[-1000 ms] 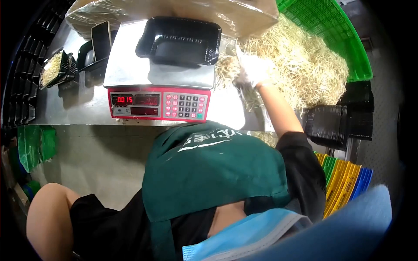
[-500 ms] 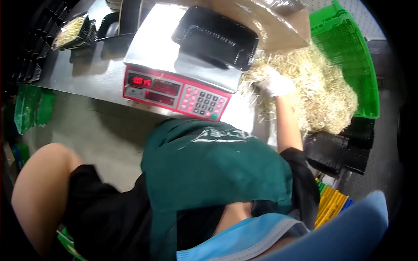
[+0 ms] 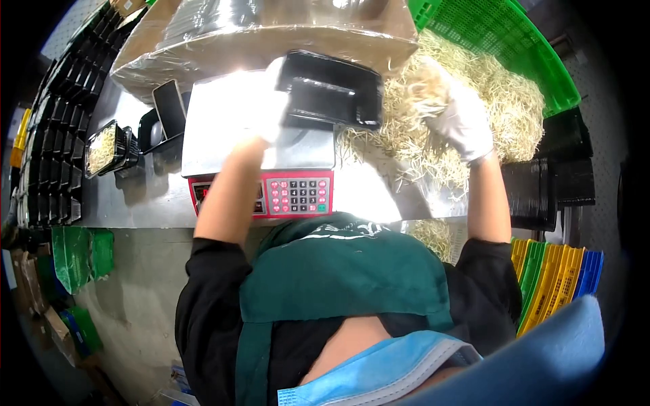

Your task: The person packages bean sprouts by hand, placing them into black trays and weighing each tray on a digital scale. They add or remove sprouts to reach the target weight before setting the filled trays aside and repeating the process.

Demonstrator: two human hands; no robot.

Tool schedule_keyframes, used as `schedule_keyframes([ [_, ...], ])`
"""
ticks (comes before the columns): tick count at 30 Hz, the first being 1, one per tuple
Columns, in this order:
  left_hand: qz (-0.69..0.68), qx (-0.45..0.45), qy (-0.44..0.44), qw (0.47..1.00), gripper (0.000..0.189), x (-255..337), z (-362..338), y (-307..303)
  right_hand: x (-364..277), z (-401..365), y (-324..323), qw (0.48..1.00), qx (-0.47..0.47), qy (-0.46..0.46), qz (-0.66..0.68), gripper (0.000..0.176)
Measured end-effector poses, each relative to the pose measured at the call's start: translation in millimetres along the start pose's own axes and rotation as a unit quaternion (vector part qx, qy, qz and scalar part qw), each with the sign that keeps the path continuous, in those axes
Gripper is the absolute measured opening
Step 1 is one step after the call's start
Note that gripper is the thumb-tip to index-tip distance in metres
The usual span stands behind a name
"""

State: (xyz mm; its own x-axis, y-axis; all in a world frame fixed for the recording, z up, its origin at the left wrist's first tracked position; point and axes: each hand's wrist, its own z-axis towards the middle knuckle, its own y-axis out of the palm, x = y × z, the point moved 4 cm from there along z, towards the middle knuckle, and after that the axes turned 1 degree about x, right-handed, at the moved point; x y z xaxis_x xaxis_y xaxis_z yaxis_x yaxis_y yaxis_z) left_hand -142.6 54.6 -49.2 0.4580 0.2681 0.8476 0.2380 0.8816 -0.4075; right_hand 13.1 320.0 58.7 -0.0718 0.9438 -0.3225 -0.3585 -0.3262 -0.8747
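Note:
My left hand (image 3: 274, 101), gloved in white and washed out by glare, is at the left edge of a black plastic tray (image 3: 332, 95), its fingers closed on that edge. The tray is tilted above the metal plate of a red scale (image 3: 298, 195). To the right, my gloved right hand (image 3: 457, 118) grips a clump of pale sprouts (image 3: 428, 88) above the big sprout pile (image 3: 504, 88). Part of the scale's display is hidden behind my left forearm.
A plastic-lined cardboard box (image 3: 271, 44) stands behind the scale. A green crate (image 3: 508, 47) is behind the pile, and black trays (image 3: 531, 193) are stacked at right. On the left are a sprout-filled tray (image 3: 103, 150), a phone (image 3: 169, 109) and more stacked trays (image 3: 57, 142).
My left hand has come in from the lower left and taken the tray's left edge. My right hand has lifted a clump of sprouts. The view has shifted.

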Motion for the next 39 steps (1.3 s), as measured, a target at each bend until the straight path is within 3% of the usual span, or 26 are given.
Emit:
schedule_keyframes([
  [1, 0.015, -0.037, -0.052, 0.998, 0.067, 32, -7, 13, -20, 2, 1, 0.983, 0.024, -0.094, -0.154, 0.075],
  [2, 0.127, -0.107, -0.136, 0.977, 0.067, 95, -15, 14, -16, -3, 23, 0.956, 0.134, -0.221, -0.140, 0.054],
  [3, 0.078, -0.046, -0.020, 0.996, 0.067, 96, -22, 34, -31, -3, 37, 0.946, 0.125, -0.244, -0.176, 0.046],
  [4, 0.027, -0.047, -0.023, 0.998, 0.067, 108, -31, 45, -55, 0, 51, 0.933, 0.118, -0.265, -0.213, 0.038],
  [5, -0.016, 0.020, 0.057, 0.998, 0.066, 87, -42, 65, -76, 4, 60, 0.960, 0.055, -0.227, -0.156, 0.037],
  [6, 0.020, 0.041, 0.030, 0.999, 0.066, 93, -55, 59, -94, 10, 67, 0.977, -0.008, -0.189, -0.098, 0.036],
  [8, -0.018, 0.047, -0.129, 0.990, 0.066, 76, -66, 43, -91, 21, 120, 0.992, -0.069, -0.100, -0.041, 0.038],
  [9, -0.011, 0.051, -0.129, 0.990, 0.066, 71, -66, 27, -100, 21, 133, 0.994, 0.005, -0.103, 0.040, 0.041],
  [12, -0.006, -0.047, -0.258, 0.965, 0.063, 55, -72, -3, -125, 35, 141, 0.990, -0.132, -0.042, 0.017, 0.045],
  [14, 0.138, 0.068, -0.142, 0.978, 0.058, 72, -72, -15, -129, 44, 160, 0.981, -0.128, -0.123, 0.079, 0.042],
  [15, 0.079, 0.202, 0.131, 0.967, 0.057, 88, -62, -15, -139, 45, 157, 0.961, -0.125, -0.207, 0.135, 0.039],
  [16, 0.077, 0.202, 0.133, 0.967, 0.057, 79, -56, -16, -138, 40, 148, 0.926, -0.105, -0.180, 0.315, 0.034],
  [18, 0.256, -0.059, 0.159, 0.952, 0.062, 73, -48, -4, -143, 43, 133, 0.944, -0.085, -0.317, 0.035, 0.037],
  [19, 0.208, -0.064, 0.084, 0.973, 0.067, 71, -48, -8, -137, 43, 123, 0.940, -0.133, -0.300, -0.091, 0.038],
  [20, 0.211, -0.064, 0.084, 0.972, 0.067, 78, -44, -11, -125, 44, 112, 0.934, -0.172, -0.293, -0.110, 0.056],
  [22, 0.344, -0.237, -0.018, 0.908, 0.069, 72, -43, -2, -99, 32, 89, 0.952, -0.086, -0.260, -0.138, 0.070],
  [24, 0.349, -0.228, 0.014, 0.909, 0.066, 59, -40, 7, -78, 33, 70, 0.941, -0.311, -0.123, -0.039, 0.075],
  [25, 0.355, -0.250, 0.008, 0.901, 0.065, 58, -38, 11, -73, 25, 65, 0.951, -0.244, -0.181, 0.056, 0.055],
  [26, 0.361, -0.273, 0.003, 0.892, 0.065, 58, -38, 14, -70, 19, 70, 0.957, -0.267, -0.081, 0.082, 0.030],
  [28, 0.362, -0.274, 0.010, 0.891, 0.064, 60, -36, 17, -70, 13, 73, 0.947, -0.271, 0.047, 0.165, 0.010],
  [31, 0.380, -0.318, -0.022, 0.868, 0.069, 68, -37, 14, -51, 35, 48, 0.953, -0.224, -0.002, 0.207, 0.007],
  [33, 0.407, -0.166, 0.123, 0.890, 0.070, 88, -42, -4, -46, 33, 10, 0.936, -0.104, 0.049, 0.334, 0.008],
  [35, 0.281, -0.068, 0.258, 0.922, 0.063, 82, -51, -30, -45, 28, -10, 0.933, -0.050, 0.059, 0.351, 0.010],
  [37, 0.134, -0.069, 0.106, 0.983, 0.076, 98, -52, -48, -61, 20, 16, 0.933, -0.031, -0.047, 0.356, 0.019],
  [38, 0.061, -0.075, 0.020, 0.995, 0.076, 90, -52, -40, -64, 19, 45, 0.973, -0.053, -0.148, 0.167, 0.023],
  [39, 0.136, -0.097, 0.083, 0.983, 0.073, 92, -56, -30, -74, 11, 70, 0.975, -0.101, -0.150, 0.128, 0.031],
])
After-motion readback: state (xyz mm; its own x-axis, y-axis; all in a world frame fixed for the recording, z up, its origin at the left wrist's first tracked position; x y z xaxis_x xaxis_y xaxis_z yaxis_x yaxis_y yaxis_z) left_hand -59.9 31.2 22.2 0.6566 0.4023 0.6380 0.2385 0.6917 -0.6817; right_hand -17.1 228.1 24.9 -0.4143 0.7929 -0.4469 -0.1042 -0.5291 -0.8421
